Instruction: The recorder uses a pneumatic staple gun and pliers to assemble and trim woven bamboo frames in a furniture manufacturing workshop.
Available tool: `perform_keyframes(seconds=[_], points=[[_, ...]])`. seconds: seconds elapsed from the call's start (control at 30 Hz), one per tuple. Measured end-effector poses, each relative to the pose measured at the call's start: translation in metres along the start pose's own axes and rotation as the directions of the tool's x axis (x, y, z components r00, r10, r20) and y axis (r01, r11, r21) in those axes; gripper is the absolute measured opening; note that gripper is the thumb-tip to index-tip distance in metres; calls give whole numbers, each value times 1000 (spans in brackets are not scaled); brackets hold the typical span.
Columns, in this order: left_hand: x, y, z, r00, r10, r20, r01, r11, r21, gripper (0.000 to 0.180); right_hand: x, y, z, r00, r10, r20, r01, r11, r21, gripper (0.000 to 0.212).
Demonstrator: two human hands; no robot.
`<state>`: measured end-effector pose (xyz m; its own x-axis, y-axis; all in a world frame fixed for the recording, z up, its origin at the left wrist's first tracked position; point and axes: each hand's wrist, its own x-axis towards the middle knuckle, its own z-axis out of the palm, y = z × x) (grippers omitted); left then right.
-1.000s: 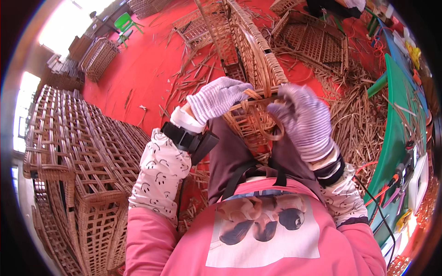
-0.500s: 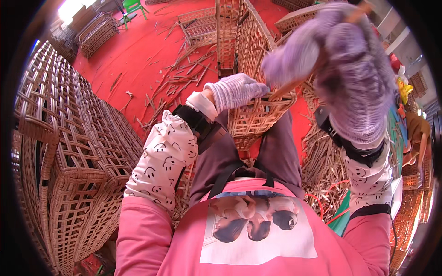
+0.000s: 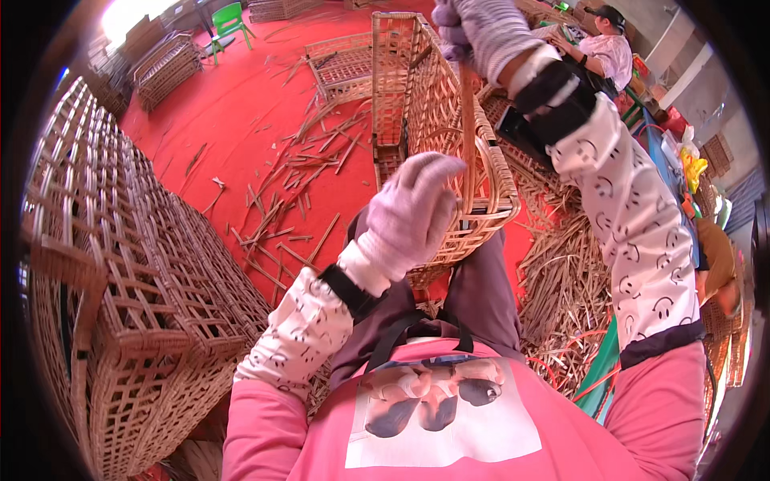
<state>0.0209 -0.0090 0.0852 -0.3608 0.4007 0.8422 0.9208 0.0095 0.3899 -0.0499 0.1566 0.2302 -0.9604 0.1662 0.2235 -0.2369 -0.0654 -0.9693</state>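
Observation:
Between my knees stands a woven wicker basket (image 3: pixel 445 104), tall and narrow, with its open lattice rim toward me. A flat brown rattan strip (image 3: pixel 468 120) runs up from the near end of the basket. My right hand (image 3: pixel 473 36), in a knitted lilac glove, is raised at the basket's far end and closed around the strip's upper part. My left hand (image 3: pixel 413 208), in a matching glove, hovers beside the near rim on the left. Its fingers are bent and apart from the thumb, with nothing visible between them.
A large wicker piece (image 3: pixel 152 305) stands close on my left. Offcut strips (image 3: pixel 561 280) heap beside my right leg, and more lie scattered on the red floor (image 3: pixel 208 136). Farther off are a wicker basket (image 3: pixel 345 68), a green chair (image 3: pixel 230 24) and a seated person (image 3: pixel 605 52).
My right hand has swung away from me to the basket's far end, drawing the strip upright. My left hand has come off the rim, and its fingers have parted.

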Motion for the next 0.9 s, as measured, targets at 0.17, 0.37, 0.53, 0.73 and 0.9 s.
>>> perform_keyframes(seconds=[0.17, 0.37, 0.53, 0.73, 0.9], points=[[7, 1, 1, 913, 7, 407, -90, 979, 184, 53, 53, 74, -49, 952, 270, 144, -268, 963, -31, 19], [34, 7, 4, 682, -244, 690, 183, 970, 161, 45, 11, 72, -62, 891, -444, 96, 204, 202, -958, 14], [41, -14, -3, 223, -395, 891, 677, 721, 151, 40, -154, 23, -36, 977, -209, -34, 160, 836, -525, 18], [35, -53, 18, 556, 450, 699, -363, 888, -283, 44, -256, 107, -11, 964, 231, -129, -253, 949, -190, 32], [41, -35, 13, 547, 152, 823, -126, 987, -99, 27, -239, 82, 2, 867, 496, 37, -495, 868, -43, 41]])
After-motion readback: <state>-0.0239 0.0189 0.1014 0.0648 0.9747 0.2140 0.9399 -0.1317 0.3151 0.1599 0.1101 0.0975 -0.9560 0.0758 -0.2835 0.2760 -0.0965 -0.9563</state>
